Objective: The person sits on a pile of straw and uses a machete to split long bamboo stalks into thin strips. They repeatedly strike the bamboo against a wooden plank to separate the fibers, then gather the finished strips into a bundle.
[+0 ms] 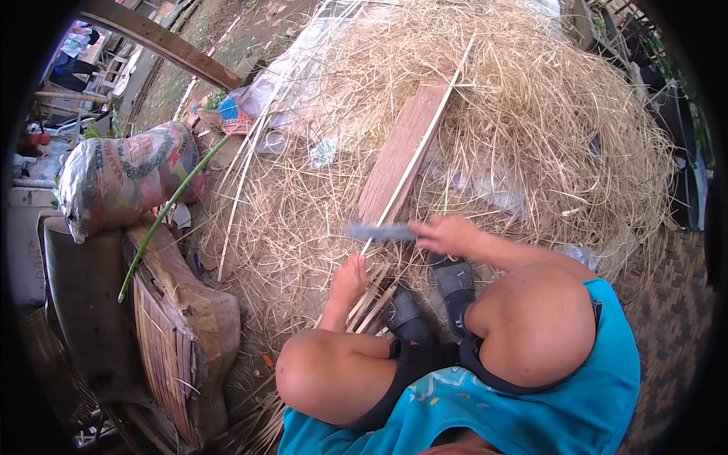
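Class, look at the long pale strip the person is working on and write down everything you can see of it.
The strip is a thin, pale, straight sliver, seemingly split bamboo. It runs diagonally from the left hand up across a reddish wooden plank into the heap of straw-like shavings. The left hand holds its near end. The right hand holds a motion-blurred blade across it, just above that end.

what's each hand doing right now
Left hand: closed on the long pale bamboo strip, holding its near end.
Right hand: closed on the blurred grey-blue knife blade.
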Action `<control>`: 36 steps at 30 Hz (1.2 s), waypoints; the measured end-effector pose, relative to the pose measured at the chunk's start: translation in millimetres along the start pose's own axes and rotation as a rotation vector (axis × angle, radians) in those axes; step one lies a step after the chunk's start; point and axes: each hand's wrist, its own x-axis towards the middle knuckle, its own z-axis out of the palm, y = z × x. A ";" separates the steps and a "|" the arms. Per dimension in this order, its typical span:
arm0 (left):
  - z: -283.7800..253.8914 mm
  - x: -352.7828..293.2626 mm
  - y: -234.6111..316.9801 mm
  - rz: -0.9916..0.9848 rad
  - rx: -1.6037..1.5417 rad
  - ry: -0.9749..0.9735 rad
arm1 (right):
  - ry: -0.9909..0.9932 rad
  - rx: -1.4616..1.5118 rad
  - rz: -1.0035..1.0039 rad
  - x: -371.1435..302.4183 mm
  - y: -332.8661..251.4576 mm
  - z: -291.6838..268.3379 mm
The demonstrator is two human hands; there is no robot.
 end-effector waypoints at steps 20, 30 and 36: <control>1.8 15.0 -9.5 -0.040 -0.153 -0.025 | 0.101 0.127 0.125 3.6 17.5 -26.1; -57.7 -139.3 -81.2 -0.382 -0.030 -0.181 | 0.460 -0.196 0.815 -7.0 259.9 -133.3; -17.2 -118.3 -97.2 -0.375 -0.110 -0.133 | 0.511 0.120 0.739 11.4 175.7 -122.1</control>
